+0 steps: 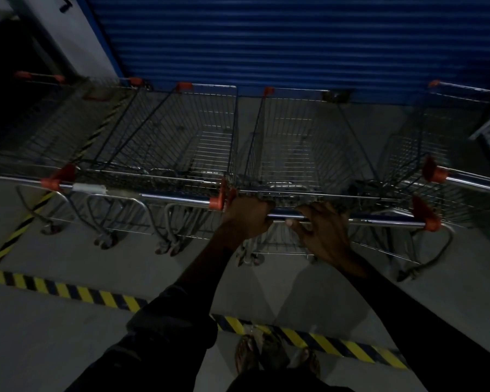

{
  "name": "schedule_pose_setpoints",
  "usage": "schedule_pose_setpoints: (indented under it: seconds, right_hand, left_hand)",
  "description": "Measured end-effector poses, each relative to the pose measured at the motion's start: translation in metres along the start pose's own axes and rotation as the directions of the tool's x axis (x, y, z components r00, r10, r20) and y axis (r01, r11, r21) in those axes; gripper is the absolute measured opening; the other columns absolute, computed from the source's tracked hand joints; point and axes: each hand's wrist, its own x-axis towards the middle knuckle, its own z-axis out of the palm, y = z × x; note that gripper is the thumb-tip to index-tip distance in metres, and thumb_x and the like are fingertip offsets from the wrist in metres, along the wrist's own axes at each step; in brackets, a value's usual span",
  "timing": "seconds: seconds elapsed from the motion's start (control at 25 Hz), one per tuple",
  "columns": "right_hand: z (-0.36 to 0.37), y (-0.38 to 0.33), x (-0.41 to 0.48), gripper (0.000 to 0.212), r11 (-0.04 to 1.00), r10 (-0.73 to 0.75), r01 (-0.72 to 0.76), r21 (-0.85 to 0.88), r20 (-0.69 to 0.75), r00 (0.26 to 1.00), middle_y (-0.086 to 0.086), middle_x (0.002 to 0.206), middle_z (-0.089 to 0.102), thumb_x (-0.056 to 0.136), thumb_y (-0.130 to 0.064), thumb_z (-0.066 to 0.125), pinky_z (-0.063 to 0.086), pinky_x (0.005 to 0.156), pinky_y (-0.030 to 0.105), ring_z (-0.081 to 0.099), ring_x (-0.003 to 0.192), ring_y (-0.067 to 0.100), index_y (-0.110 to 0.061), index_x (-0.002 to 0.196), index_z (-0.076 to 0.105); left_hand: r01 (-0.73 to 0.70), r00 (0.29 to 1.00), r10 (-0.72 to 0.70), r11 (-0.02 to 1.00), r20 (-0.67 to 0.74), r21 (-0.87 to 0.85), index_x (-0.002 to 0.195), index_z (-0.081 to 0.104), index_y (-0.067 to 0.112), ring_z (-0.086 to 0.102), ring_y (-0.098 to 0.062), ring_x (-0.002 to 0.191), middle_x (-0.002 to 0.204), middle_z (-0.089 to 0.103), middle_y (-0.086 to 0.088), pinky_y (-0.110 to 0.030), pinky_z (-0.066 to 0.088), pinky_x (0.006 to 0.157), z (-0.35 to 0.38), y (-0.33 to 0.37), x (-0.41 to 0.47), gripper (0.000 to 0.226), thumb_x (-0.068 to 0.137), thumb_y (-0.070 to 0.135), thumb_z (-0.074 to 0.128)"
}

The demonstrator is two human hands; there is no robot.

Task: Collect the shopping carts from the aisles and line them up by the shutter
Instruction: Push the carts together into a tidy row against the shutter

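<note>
Person's left hand (246, 217) gripping handle (379, 222) of middle cart (294, 142), fingers clamped round it, right hand (323, 232) fingers curling over same handle, cart standing between neighbouring carts (176, 142), facing shutter (266, 38) at floor's far edge.

Yellow-black hazard tape (68, 290) crosses the grey floor (68, 349).

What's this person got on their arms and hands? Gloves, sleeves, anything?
No gloves: the left hand and right hand are bare. The left sleeve is dark, bunched up near the elbow; the right sleeve, also dark, seems to run nearer the wrist, though dim light blurs its edge.
</note>
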Motion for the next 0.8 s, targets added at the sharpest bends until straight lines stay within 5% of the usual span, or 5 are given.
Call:
schedule_pose_setpoints:
  seconds: [0.52, 0.8]
  right_hand:
    - [0.002, 0.004, 0.01, 0.066, 0.997, -0.025, 0.024, 0.075, 0.004, 1.0, -0.006, 0.106, 0.072, 0.092, -0.078, 0.034, 0.044, 0.094, 0.046, 0.059, 0.106, 0.024, -0.03, 0.116, 0.071]
    - [0.001, 0.002, 0.015, 0.06, 1.0, -0.026, 0.026, -0.001, 0.011, 1.0, -0.006, 0.105, 0.073, 0.089, -0.076, 0.039, 0.036, 0.097, 0.044, 0.062, 0.107, 0.025, -0.032, 0.112, 0.072]
  left_hand:
    - [0.011, 0.997, -0.014, 0.999, 0.073, 0.038, 0.125, 0.064, 0.027, 0.071, -0.028, 0.1, 0.107, 0.075, -0.006, -0.034, 0.051, 0.082, -0.002, -0.007, 0.005, 0.036, 0.094, 0.043, 0.058]
    - [-0.02, 0.996, 0.017, 0.999, 0.083, 0.036, 0.134, 0.061, 0.026, 0.071, -0.028, 0.1, 0.109, 0.075, -0.008, -0.033, 0.052, 0.083, -0.003, -0.011, 0.004, 0.042, 0.096, 0.042, 0.058]
